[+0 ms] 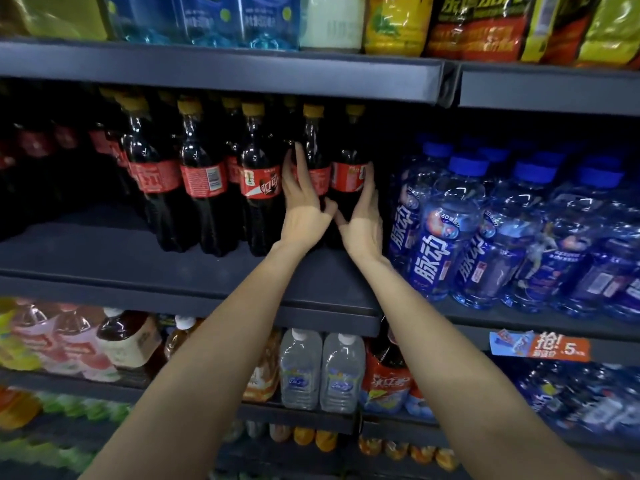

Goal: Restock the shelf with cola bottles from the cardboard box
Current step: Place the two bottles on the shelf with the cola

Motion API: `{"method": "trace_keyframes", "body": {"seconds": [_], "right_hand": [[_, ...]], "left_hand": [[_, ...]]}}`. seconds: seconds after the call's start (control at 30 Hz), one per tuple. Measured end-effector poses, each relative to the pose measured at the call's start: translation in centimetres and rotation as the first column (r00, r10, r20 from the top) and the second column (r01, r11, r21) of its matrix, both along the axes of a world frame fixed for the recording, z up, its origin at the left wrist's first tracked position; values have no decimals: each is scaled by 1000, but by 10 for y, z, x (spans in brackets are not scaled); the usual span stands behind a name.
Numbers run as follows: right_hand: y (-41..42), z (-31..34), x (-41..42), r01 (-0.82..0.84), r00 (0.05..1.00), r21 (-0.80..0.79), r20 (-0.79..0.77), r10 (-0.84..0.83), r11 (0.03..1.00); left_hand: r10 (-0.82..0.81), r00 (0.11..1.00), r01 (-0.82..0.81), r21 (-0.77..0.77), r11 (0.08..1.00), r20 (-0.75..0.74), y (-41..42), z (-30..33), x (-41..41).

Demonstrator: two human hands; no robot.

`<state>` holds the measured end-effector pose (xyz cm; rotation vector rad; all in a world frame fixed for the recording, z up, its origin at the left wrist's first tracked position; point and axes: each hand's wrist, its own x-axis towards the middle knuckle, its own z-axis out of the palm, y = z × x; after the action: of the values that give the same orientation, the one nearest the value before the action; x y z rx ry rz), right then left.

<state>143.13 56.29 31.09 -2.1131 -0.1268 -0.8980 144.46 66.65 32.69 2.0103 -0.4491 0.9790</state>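
Hands (304, 209) (363, 220) flanking two cola bottles (317, 161)

dim, soft blur, dark shelf recesses, edges warped

Blue bottles (433, 244) read "脉动"; an orange shelf tag (554, 348) shows "抢!" and "5".
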Motion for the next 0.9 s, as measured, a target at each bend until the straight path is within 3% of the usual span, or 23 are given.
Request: {"method": "trace_keyframes", "body": {"seconds": [0.1,0.27,0.5,0.7,0.9], "right_hand": [[-6,-9,-3,51,997,-105,-53,-57,993],[-6,-2,7,63,987,-120,-141,-79,991],[3,11,22,163,954,-169,-225,-199,972],[5,5,22,161,953,-237,-216,-213,958],[-4,16,6,120,955,-308,-224,-195,944]], "left_hand": [[35,999,-36,122,992,7,5,-17,4],[210,976,-216,231,949,50,-3,-27,8],[256,966,-245,201,948,-28,-11,-26,24],[229,973,-228,270,936,28,-3,-31,10],[155,974,-134,130,982,-168,-11,-19,-26]]}}
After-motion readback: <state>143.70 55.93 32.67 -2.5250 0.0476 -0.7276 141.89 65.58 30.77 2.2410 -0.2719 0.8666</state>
